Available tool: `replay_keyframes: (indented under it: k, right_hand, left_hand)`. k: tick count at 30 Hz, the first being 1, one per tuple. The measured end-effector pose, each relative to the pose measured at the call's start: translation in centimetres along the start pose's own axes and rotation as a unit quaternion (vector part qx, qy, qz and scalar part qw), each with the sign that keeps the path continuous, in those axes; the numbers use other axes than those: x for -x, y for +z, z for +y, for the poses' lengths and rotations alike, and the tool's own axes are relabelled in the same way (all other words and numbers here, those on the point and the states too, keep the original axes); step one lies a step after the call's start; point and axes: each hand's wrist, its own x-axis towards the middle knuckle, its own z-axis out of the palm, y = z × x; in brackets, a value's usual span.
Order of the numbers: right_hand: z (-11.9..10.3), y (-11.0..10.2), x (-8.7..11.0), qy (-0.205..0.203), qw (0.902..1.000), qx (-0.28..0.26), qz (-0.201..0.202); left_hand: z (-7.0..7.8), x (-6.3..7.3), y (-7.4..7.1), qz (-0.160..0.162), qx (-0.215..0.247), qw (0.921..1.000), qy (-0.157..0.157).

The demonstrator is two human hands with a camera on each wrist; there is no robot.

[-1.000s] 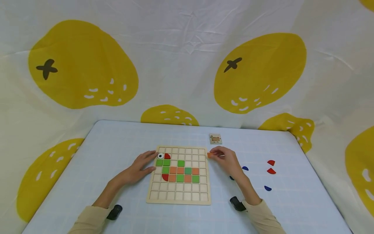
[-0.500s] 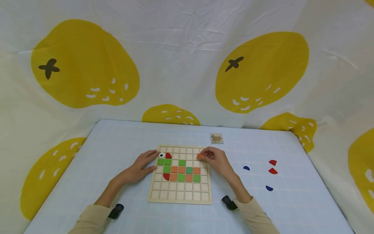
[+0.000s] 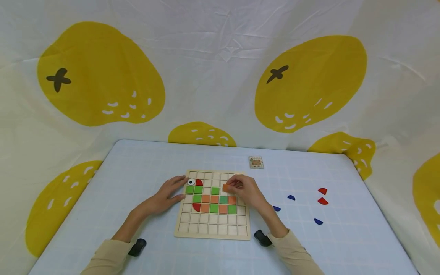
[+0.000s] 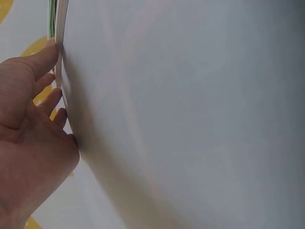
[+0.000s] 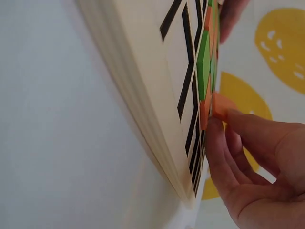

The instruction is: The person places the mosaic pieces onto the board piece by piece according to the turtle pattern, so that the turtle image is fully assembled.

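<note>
A wooden grid board (image 3: 213, 229) lies on the table, with green, orange and teal square tiles, two red rounded pieces (image 3: 199, 182) and a white eye tile (image 3: 191, 182) set in its cells. My right hand (image 3: 248, 191) pinches an orange square tile (image 3: 225, 188) between thumb and fingers over the board's upper right part, right of a lone green tile (image 3: 215, 190). The right wrist view shows this orange tile (image 5: 222, 106) held tilted, close to the board's surface. At the board's left edge rests my left hand (image 3: 166, 195), fingers extended and thumb touching the rim.
Several dark blue half-round pieces (image 3: 291, 197) and two red wedge pieces (image 3: 322, 201) lie on the table right of the board. A small picture card (image 3: 256, 162) lies behind the board's right corner. A fruit-patterned cloth (image 3: 209, 84) hangs behind the table.
My right hand has carried the orange tile leftward from beyond the board's right edge to above its upper right cells. The left hand has stayed at the board's left edge.
</note>
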Motion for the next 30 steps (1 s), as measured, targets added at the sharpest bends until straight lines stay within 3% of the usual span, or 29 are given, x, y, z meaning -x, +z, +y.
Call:
replay_keyframes:
  k: [12,30]
  right_hand:
    - [-0.23,0.42,0.07,0.017,0.999,0.024,-0.034]
    - [-0.02,-0.36,0.58,-0.001,0.9993,0.03,-0.022]
  left_hand:
    - [0.13,-0.3,0.12,-0.007,0.001,1.0,-0.007]
    - [0.02,0.04,-0.05,-0.003,-0.001,1.0,0.002]
